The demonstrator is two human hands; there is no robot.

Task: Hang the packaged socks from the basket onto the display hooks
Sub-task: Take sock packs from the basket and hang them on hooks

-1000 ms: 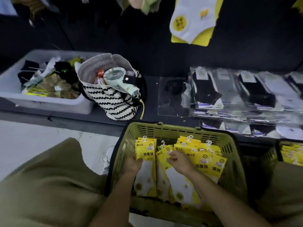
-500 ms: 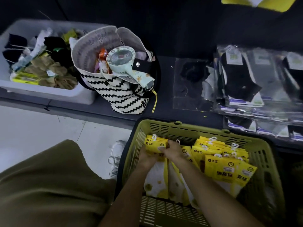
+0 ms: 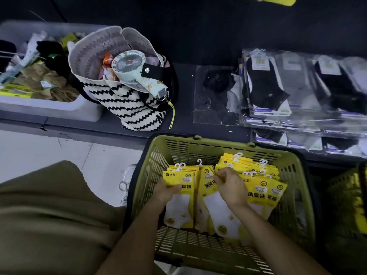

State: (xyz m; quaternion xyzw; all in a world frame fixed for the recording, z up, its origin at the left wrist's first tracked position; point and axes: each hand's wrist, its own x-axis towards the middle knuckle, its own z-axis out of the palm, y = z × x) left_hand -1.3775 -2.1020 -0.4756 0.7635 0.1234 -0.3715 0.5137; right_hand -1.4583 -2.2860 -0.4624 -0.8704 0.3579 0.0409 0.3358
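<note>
Left hand (image 3: 166,192), right hand (image 3: 230,186) gripping sock packs (image 3: 210,185)

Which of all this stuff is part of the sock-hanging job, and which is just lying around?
Part of the job: yellow sock packs, green basket, left hand and right hand gripping packs.
Lying about: striped bag, small fan at its mouth, white bin of loose socks, clear-wrapped dark socks.

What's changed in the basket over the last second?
The right hand went left to the left stack, then came back right and now pinches the middle packs at the top. The left hand still grips the left stack. Nothing lifted out; basket and striped bag unmoved.
</note>
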